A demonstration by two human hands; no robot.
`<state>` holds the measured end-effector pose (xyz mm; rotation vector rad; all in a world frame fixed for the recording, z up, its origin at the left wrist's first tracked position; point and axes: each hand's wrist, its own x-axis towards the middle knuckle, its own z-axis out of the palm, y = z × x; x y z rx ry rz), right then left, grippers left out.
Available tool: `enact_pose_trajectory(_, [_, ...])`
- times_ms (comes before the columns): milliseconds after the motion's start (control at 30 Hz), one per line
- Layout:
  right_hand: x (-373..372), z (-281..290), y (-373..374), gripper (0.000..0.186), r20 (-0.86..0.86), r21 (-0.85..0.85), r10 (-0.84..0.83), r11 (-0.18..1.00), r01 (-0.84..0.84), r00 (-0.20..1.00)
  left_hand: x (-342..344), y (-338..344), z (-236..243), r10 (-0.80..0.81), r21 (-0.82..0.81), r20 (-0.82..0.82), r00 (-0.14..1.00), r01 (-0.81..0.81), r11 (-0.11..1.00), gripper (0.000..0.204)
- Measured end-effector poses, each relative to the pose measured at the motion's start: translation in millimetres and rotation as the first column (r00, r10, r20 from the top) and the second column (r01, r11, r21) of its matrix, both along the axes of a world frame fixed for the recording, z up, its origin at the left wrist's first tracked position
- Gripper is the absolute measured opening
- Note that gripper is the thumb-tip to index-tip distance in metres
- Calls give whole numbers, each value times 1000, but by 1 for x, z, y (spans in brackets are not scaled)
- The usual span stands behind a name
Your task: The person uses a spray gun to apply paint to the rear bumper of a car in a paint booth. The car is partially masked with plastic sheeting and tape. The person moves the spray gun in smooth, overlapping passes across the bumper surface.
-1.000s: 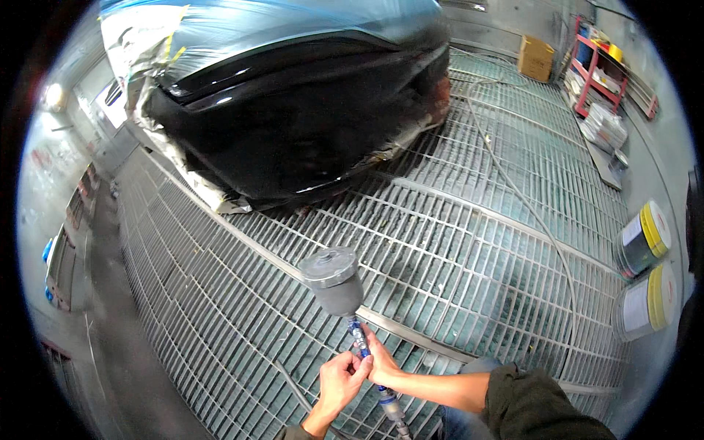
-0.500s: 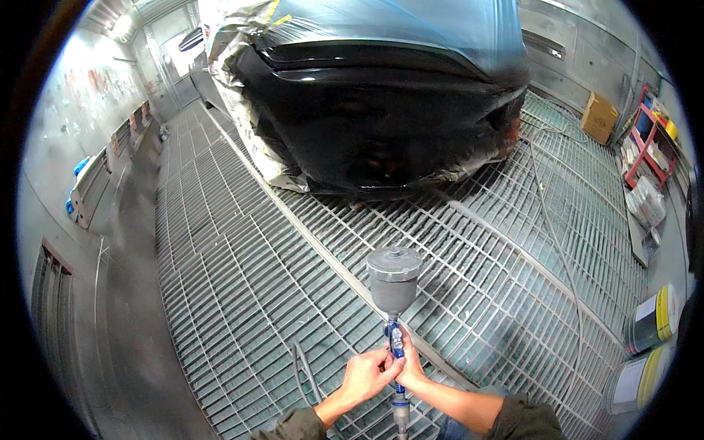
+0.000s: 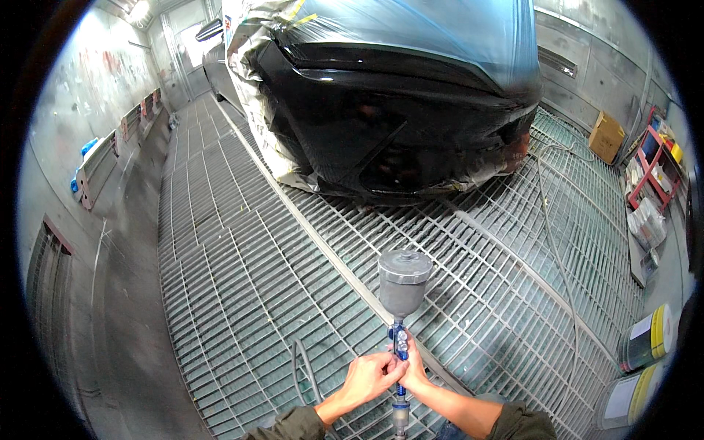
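Two hands meet on one spray gun (image 3: 400, 345) at the lower centre of the frame. The right hand (image 3: 416, 370) is wrapped around its grip; the left hand (image 3: 370, 378) has fingers curled, thumb and fingertips closed against the gun's side. One grey lidded cup (image 3: 403, 286) stands upright on top. One grey hose (image 3: 306, 370) loops over the floor just left of the left wrist.

Bare floor grating (image 3: 242, 286) spreads ahead and to the left, running up to the left wall (image 3: 55, 169); a straight metal strip (image 3: 323, 249) crosses it diagonally.

One black car end (image 3: 389, 125), with blue plastic sheet (image 3: 440, 29) above, blocks the upper centre, well apart from the gun. On the right, one thin hose (image 3: 551, 235) trails across the grating. Two yellow-rimmed buckets (image 3: 645, 341) stand lower right; one cardboard box (image 3: 606, 138) and one red rack (image 3: 653, 169), upper right.
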<state>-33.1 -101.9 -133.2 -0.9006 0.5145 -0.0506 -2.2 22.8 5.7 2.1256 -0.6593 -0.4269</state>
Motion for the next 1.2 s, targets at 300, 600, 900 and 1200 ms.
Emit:
enact_pose_trajectory(300, [4, -11, -10, 41, -17, 212, -22, 977, 25, 1000, -2, 5, 1, -8, -3, 21, 1000, 8, 1000, 40])
enact_pose_trajectory(600, [-1, 2, -7, 56, -2, -130, 50, 990, -50, 999, 1, 8, -2, -14, -25, 58, 998, 15, 1000, 42])
enact_pose_trajectory(900, [0, 34, -4, 73, -34, -320, 101, 941, -107, 994, 2, 6, -5, 0, -58, 70, 998, 4, 998, 42])
enact_pose_trajectory(1200, [5, 6, 0, 67, 3, -230, 30, 973, -28, 1000, 8, 8, -10, 61, -80, 78, 995, -54, 995, 37])
